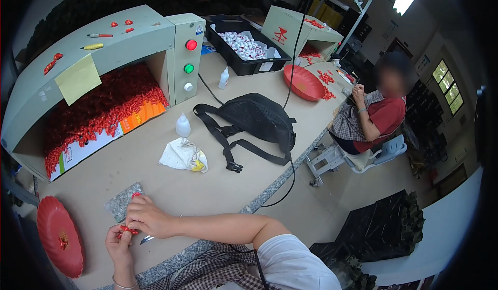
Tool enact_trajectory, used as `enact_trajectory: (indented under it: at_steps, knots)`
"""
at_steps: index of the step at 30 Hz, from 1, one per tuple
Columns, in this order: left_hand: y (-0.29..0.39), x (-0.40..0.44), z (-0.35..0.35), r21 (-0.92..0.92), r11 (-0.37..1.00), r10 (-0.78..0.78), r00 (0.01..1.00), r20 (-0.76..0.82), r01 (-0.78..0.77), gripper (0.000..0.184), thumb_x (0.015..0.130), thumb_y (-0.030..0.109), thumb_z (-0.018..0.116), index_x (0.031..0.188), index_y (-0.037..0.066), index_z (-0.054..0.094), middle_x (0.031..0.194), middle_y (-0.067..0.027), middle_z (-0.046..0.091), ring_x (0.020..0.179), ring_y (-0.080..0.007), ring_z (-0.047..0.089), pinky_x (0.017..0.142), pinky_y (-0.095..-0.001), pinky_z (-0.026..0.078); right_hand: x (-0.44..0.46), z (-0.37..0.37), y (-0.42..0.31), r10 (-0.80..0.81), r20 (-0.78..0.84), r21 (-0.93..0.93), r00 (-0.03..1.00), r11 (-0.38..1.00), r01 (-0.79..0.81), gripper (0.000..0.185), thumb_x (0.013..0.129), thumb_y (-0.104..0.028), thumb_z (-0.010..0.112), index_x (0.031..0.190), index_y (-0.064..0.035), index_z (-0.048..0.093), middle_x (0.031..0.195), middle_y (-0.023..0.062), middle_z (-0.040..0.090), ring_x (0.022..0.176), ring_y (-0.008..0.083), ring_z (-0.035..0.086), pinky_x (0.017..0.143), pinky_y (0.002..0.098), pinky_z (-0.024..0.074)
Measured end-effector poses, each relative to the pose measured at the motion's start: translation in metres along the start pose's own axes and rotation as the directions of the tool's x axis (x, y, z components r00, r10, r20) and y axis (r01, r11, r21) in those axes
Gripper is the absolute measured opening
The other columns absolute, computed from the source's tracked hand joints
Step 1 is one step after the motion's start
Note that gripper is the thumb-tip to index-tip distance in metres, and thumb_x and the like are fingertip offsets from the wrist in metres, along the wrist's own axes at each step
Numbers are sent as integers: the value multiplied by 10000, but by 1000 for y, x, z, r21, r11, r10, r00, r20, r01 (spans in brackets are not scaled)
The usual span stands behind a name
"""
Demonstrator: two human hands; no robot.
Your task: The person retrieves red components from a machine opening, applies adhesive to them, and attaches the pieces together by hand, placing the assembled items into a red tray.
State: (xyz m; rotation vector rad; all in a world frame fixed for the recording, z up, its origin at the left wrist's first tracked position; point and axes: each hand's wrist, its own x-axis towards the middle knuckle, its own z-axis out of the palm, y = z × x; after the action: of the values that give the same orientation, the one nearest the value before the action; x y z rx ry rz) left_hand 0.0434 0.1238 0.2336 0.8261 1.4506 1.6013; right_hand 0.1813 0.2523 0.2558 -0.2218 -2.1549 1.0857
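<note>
My left hand is closed, with a small glossy red piece pinched between thumb and fingers. Over it, my right hand is bent with its fingertips on the same piece, so part of it is hidden. A grey speckled stone block lies just beyond the hands, with another red bit by my right knuckles. Under my right wrist a pointed metal tool shows in part. At far left is a red scalloped tray with a few small red pieces inside.
A pale-green cabinet holds a heap of red pieces. On the table are a white squeeze bottle, crumpled tissue and black waist bag. Behind stand a black bin and red bowl; a co-worker sits right.
</note>
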Motion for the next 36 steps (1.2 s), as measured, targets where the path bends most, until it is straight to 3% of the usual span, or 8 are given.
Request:
enact_trajectory:
  at_steps: [9,27,30,36]
  knots:
    - [0,0,-1,-13,1000,-11,1000,-11,11,231,790,148,676,939,15,558,787,-21,599,623,-42,497,513,-159,375,2,-2,1,2,9,15,1000,1000,-2,84,797,-160,557,771,-81,543,803,45,499,904,243,439,881,388,279]
    - [-7,2,-3,30,1000,4,1000,-25,-3,201,797,135,650,934,27,551,741,3,564,574,-28,434,490,-151,318,1,-1,2,-23,-21,11,1000,1000,23,113,808,-169,559,746,-81,527,788,40,466,901,234,428,901,397,271]
    - [-6,1,-7,4,1000,-20,1000,6,20,184,792,107,659,919,19,560,818,-15,573,645,-45,496,508,-158,359,1,-1,1,-38,-31,6,999,999,38,112,808,-167,562,746,-80,528,789,40,465,899,234,429,901,396,271]
    - [-3,1,-3,1,1000,-19,1000,-21,19,182,790,104,660,918,19,562,807,-12,569,642,-39,491,501,-153,346,1,-1,1,-18,1,16,1000,1000,18,102,795,-165,558,759,-71,542,804,52,486,913,245,433,902,401,275]
